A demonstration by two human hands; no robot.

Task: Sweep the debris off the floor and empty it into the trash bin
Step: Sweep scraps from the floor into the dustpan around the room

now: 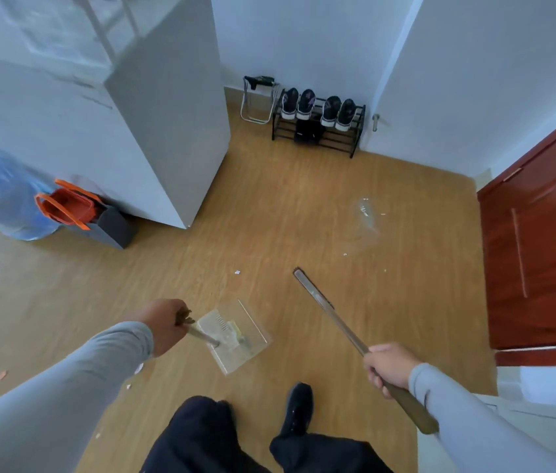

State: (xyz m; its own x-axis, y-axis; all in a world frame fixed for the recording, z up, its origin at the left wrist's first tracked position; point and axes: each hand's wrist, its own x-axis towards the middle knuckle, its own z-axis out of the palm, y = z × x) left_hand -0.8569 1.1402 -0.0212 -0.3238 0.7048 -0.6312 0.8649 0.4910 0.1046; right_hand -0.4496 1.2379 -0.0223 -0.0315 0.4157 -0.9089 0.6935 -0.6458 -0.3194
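Your left hand [167, 327] is wrapped around the dustpan [235, 336] handle and your right hand [389, 368] around the broom [324, 308] stick. Sweeping is unfinished: debris [365, 209] lies far right, scraps nearer; the pan isn't emptied, and no bin is identifiable.

Head view, steeply down at floor [269, 216]

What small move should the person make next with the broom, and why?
Probably reach the broom in the right hand toward the clear scrap near the red door and pull it back: the dustpan, held by the left hand, waits closer in.
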